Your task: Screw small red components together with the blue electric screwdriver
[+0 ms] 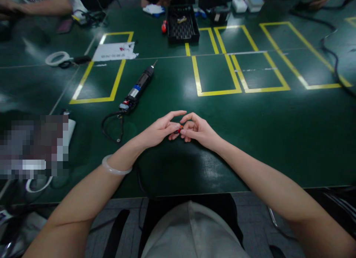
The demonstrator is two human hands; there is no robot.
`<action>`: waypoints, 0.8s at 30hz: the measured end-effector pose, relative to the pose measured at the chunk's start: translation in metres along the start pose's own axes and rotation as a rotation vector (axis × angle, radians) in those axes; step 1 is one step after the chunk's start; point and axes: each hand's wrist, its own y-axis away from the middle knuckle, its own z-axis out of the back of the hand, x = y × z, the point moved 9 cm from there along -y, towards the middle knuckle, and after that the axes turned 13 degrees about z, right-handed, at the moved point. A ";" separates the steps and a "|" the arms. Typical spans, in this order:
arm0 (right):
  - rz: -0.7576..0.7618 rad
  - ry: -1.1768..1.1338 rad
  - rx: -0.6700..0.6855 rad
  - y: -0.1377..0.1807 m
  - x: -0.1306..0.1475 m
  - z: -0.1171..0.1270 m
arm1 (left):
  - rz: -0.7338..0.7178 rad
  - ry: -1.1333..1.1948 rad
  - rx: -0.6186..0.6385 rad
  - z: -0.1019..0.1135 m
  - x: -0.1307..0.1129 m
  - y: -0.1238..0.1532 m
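Observation:
Close together above the green table (278, 139), my two hands meet over a small red and black part (179, 130). My left hand (161, 130) pinches it between thumb and fingers, with the index finger stretched forward. From the other side, my right hand (198, 131) grips the same part with thumb and curled fingers. Most of the part is hidden by the fingers, so its kind does not show. Beyond my left hand lies an electric screwdriver (138, 86), its bit pointing away to the right and its cable looping toward me.
At the far side stands a black tray (183, 26) with small pieces inside, a red object (164, 27) beside it. A white paper label (114, 51) and yellow tape outlines (217, 92) mark the table. A dark cable (336, 65) runs along the right. Other people sit across and at the left.

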 end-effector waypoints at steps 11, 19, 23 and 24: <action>0.163 0.211 -0.027 0.000 0.016 0.007 | 0.038 0.120 -0.064 0.006 0.007 -0.006; 0.148 0.280 -0.076 -0.001 0.018 0.015 | -0.137 -0.170 -0.289 0.015 -0.016 0.008; 0.186 0.335 -0.060 -0.001 0.024 0.014 | -0.218 -0.208 -0.304 0.011 -0.023 0.011; 0.201 0.345 -0.058 -0.001 0.026 0.014 | -0.227 -0.199 -0.310 0.012 -0.024 0.012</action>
